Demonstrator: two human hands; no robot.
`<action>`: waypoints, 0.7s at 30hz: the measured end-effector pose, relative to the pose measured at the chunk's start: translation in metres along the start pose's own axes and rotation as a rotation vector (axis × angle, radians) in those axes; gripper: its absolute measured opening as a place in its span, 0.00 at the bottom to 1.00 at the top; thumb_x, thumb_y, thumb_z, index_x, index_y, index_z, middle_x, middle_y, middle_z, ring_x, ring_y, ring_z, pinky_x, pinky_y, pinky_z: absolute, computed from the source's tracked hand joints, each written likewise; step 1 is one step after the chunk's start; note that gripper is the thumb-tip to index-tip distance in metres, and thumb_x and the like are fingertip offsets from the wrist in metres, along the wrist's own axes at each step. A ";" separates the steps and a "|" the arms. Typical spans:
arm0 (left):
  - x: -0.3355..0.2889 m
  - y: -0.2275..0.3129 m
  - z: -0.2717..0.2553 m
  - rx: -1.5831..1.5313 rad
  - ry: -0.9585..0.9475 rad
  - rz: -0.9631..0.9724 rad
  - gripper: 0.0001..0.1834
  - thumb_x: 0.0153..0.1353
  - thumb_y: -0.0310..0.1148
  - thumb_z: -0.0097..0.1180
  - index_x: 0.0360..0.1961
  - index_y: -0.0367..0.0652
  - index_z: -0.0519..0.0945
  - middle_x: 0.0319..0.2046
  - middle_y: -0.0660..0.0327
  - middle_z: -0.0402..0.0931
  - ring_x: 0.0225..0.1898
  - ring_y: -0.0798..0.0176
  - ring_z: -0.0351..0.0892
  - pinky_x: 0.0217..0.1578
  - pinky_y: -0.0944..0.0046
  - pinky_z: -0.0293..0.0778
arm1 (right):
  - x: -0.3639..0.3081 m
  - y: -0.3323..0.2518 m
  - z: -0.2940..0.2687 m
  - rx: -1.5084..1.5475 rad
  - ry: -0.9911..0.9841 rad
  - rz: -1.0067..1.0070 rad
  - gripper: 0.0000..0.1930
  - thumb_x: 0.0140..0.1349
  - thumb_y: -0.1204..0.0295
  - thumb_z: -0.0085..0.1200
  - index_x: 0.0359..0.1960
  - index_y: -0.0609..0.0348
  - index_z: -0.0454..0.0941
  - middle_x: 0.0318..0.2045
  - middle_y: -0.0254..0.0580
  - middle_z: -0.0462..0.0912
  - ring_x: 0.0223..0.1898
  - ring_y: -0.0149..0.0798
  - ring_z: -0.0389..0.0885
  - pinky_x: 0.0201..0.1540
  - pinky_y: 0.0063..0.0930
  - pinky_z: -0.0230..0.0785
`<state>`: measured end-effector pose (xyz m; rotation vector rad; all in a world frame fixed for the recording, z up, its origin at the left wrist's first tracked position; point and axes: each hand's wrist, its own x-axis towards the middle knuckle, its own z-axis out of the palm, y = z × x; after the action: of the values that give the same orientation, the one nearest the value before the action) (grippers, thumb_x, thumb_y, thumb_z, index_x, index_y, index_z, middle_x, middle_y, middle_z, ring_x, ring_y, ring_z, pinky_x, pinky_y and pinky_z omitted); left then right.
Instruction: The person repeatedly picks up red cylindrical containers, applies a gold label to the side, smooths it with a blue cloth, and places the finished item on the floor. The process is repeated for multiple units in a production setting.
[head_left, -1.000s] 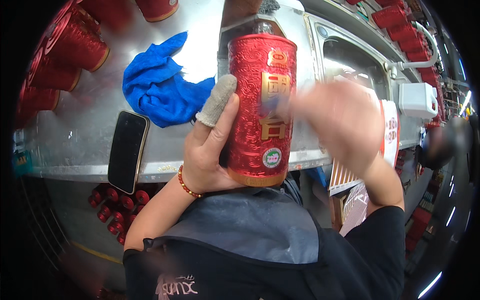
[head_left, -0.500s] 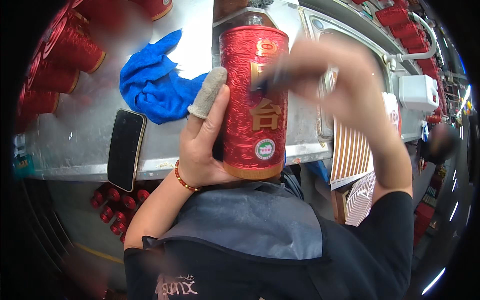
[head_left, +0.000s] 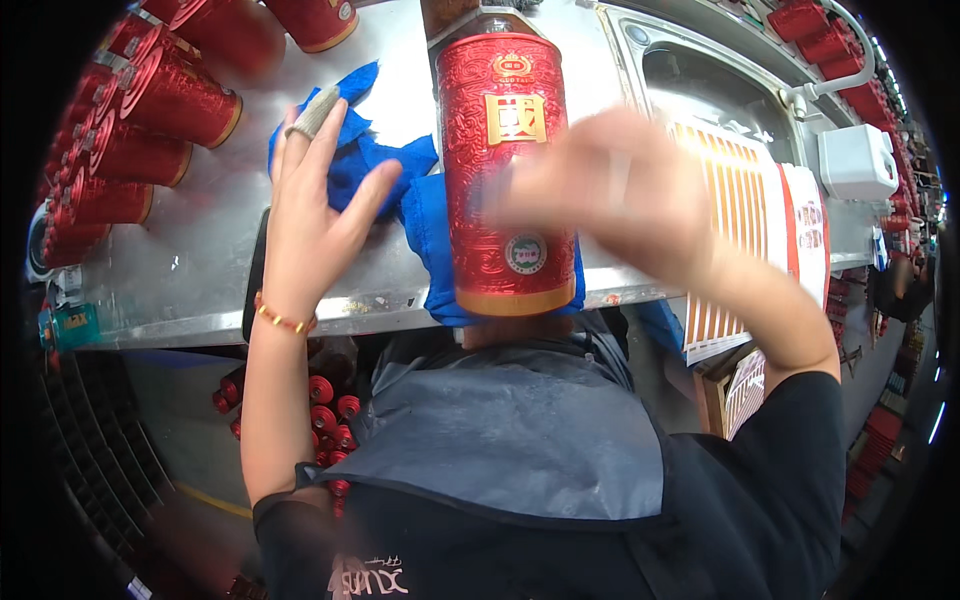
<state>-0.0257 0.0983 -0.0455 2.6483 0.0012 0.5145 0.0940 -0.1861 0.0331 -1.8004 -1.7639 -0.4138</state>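
A red embossed bottle point(head_left: 500, 85) with a gold band, gold lettering and a round sticker lies in front of me, its clear neck pointing away. Under its lower part is a blue cloth point(head_left: 428, 245). My left hand point(head_left: 315, 225) is off the bottle, its fingers stretched out over a crumpled blue cloth point(head_left: 390, 160); one finger wears a grey fingertip cover point(head_left: 316, 112). Over the bottle's middle, my right hand point(head_left: 630, 200) is smeared by motion. Its fingers look closed, and a small dark thing I cannot make out shows blurred at their tips.
Several red bottles point(head_left: 180, 95) stand at the far left. A phone point(head_left: 255, 275) lies partly behind my left wrist. To the right are striped sticker sheets point(head_left: 730, 200), a sink point(head_left: 700, 95) and a white jug point(head_left: 855, 165). More red bottles point(head_left: 325, 415) sit below the table edge.
My left hand has let go of the bottle and moved left over the cloth. The bottle now rests on blue cloth, slightly farther away. My right hand has come a little lower along it.
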 end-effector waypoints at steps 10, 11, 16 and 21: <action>0.023 -0.019 0.000 0.013 0.108 -0.095 0.12 0.69 0.33 0.62 0.50 0.40 0.86 0.48 0.53 0.82 0.39 0.47 0.83 0.45 0.55 0.79 | -0.070 -0.082 -0.084 0.251 0.336 0.578 0.13 0.55 0.77 0.70 0.42 0.57 0.85 0.34 0.34 0.83 0.34 0.35 0.73 0.42 0.28 0.66; 0.031 0.012 -0.014 -0.066 0.221 -0.080 0.12 0.69 0.31 0.60 0.50 0.38 0.86 0.46 0.52 0.82 0.39 0.48 0.83 0.44 0.54 0.78 | -0.083 -0.081 -0.087 0.210 0.397 0.621 0.14 0.55 0.78 0.70 0.43 0.58 0.83 0.34 0.36 0.82 0.36 0.35 0.73 0.42 0.28 0.66; 0.003 0.152 -0.019 -0.102 -0.301 0.383 0.23 0.58 0.35 0.67 0.56 0.45 0.86 0.63 0.52 0.77 0.70 0.37 0.68 0.70 0.30 0.55 | -0.100 -0.064 -0.070 0.317 0.593 0.814 0.16 0.56 0.83 0.68 0.46 0.61 0.80 0.37 0.40 0.78 0.40 0.36 0.75 0.47 0.29 0.69; 0.041 0.145 -0.019 -0.057 -0.359 0.348 0.24 0.59 0.39 0.62 0.57 0.45 0.86 0.66 0.52 0.75 0.77 0.35 0.54 0.73 0.25 0.42 | -0.095 -0.040 -0.055 0.367 0.576 0.755 0.15 0.57 0.86 0.66 0.46 0.63 0.81 0.39 0.40 0.79 0.42 0.36 0.76 0.48 0.26 0.69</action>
<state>-0.0059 -0.0211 0.0465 2.6560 -0.5807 0.1341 0.0565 -0.2968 0.0269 -1.6956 -0.6481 -0.2322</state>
